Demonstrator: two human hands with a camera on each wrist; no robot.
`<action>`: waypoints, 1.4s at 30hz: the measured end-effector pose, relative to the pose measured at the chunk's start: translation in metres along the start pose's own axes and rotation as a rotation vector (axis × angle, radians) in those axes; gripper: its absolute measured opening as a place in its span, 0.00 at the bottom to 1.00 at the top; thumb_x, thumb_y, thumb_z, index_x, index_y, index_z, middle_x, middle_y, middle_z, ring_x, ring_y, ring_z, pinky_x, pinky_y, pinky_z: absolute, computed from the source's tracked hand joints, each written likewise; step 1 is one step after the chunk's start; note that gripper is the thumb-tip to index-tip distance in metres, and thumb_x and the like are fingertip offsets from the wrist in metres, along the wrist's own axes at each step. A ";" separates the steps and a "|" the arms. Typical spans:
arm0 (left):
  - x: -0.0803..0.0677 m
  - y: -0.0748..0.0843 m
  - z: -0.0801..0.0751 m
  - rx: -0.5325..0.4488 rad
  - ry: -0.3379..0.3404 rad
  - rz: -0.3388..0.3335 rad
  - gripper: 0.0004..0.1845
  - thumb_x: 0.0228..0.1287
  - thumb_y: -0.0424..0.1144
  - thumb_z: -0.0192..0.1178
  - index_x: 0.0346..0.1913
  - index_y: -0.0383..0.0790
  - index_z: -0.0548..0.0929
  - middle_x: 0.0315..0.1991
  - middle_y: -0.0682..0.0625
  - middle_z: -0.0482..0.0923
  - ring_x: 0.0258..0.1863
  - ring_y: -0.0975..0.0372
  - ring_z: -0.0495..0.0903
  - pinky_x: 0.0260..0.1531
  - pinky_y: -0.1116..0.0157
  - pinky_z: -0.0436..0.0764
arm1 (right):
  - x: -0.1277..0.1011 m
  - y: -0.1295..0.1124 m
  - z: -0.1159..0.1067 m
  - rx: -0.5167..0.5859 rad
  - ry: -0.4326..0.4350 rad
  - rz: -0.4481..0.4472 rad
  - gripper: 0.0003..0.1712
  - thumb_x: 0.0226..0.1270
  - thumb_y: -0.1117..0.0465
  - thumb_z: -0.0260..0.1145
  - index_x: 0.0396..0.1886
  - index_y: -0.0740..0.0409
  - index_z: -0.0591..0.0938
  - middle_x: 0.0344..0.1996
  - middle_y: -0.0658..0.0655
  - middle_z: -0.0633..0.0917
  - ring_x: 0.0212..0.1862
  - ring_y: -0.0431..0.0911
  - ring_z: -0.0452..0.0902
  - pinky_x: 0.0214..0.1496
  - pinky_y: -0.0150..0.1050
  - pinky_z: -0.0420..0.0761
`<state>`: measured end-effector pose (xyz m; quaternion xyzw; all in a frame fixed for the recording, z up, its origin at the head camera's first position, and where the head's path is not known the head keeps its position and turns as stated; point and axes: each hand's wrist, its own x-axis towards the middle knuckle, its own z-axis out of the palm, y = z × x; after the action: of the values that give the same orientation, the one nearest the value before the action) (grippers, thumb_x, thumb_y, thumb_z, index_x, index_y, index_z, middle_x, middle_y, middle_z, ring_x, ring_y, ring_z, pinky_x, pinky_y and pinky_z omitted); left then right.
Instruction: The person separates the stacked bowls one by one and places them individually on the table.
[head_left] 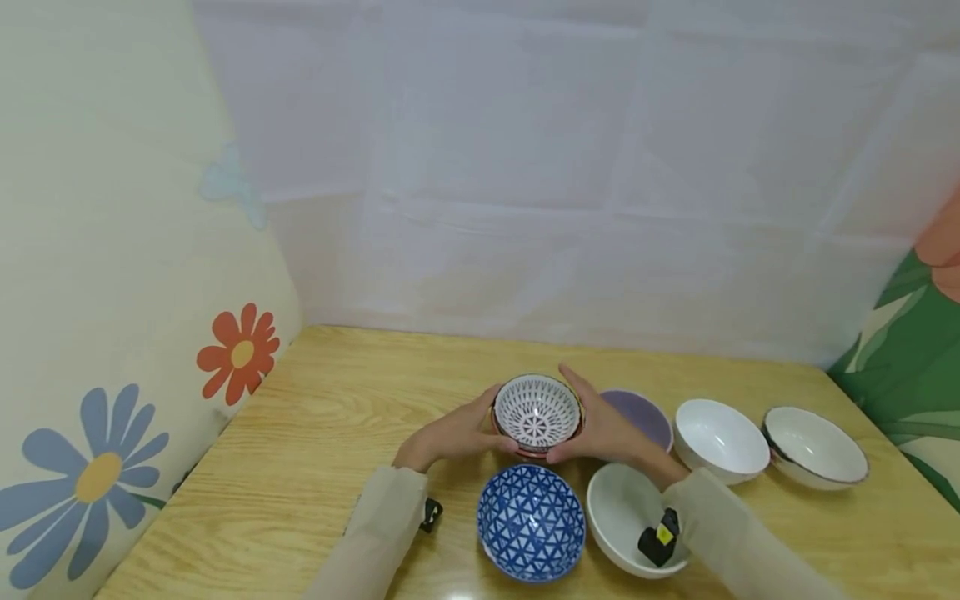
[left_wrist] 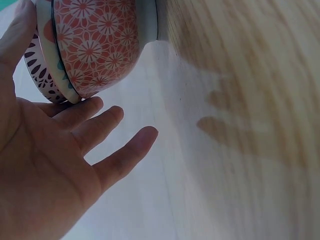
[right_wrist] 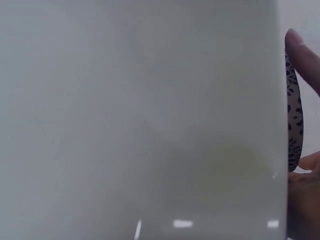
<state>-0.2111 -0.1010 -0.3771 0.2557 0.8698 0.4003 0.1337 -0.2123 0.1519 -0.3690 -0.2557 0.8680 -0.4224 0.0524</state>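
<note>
A small black-and-white patterned bowl [head_left: 537,410] sits nested in a red floral bowl [left_wrist: 100,45], whose foot is at the tabletop. My left hand [head_left: 461,429] holds the patterned bowl at its left rim. In the left wrist view, thumb and fingertips lie around the rim, the other fingers spread apart. On the opposite side my right hand [head_left: 603,429] holds the same bowl, thumb and fingers at its edge. The right wrist view is mostly blocked by a pale surface, with the patterned bowl's rim [right_wrist: 295,112] at its right edge.
Nearest me stand a blue-and-white triangle-patterned bowl [head_left: 531,523] and an off-white bowl [head_left: 626,517] under my right forearm. A purple bowl [head_left: 639,417], a white bowl [head_left: 722,437] and a dark-rimmed cream bowl [head_left: 816,446] line the right. A white cloth [head_left: 510,167] hangs behind the wooden table [head_left: 352,392].
</note>
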 end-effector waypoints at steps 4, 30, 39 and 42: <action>0.000 0.000 0.000 0.007 0.002 -0.001 0.50 0.57 0.56 0.65 0.75 0.44 0.48 0.73 0.44 0.56 0.72 0.49 0.57 0.69 0.46 0.60 | 0.002 0.000 0.003 0.011 -0.003 -0.024 0.75 0.35 0.50 0.83 0.76 0.62 0.43 0.74 0.70 0.48 0.73 0.67 0.46 0.70 0.65 0.53; 0.000 -0.003 0.001 -0.005 -0.006 0.005 0.51 0.57 0.56 0.65 0.75 0.45 0.47 0.74 0.45 0.56 0.72 0.50 0.58 0.69 0.47 0.60 | 0.001 -0.009 0.011 -0.194 0.010 0.027 0.72 0.37 0.43 0.81 0.75 0.63 0.48 0.72 0.69 0.57 0.71 0.67 0.54 0.67 0.66 0.60; 0.000 -0.003 0.001 0.001 0.006 -0.009 0.52 0.55 0.57 0.66 0.75 0.45 0.47 0.73 0.44 0.57 0.71 0.49 0.58 0.68 0.46 0.61 | 0.000 -0.012 0.009 -0.145 0.017 0.026 0.73 0.36 0.47 0.82 0.74 0.67 0.47 0.70 0.71 0.61 0.69 0.65 0.59 0.67 0.63 0.62; 0.000 -0.004 0.001 -0.002 0.002 -0.009 0.52 0.56 0.57 0.66 0.75 0.45 0.47 0.73 0.44 0.57 0.71 0.49 0.58 0.68 0.46 0.61 | 0.002 -0.010 0.009 -0.154 -0.001 0.021 0.74 0.36 0.46 0.82 0.75 0.66 0.47 0.70 0.70 0.60 0.70 0.65 0.57 0.68 0.64 0.60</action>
<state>-0.2122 -0.1021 -0.3805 0.2510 0.8708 0.4007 0.1348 -0.2070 0.1399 -0.3670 -0.2504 0.9005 -0.3535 0.0376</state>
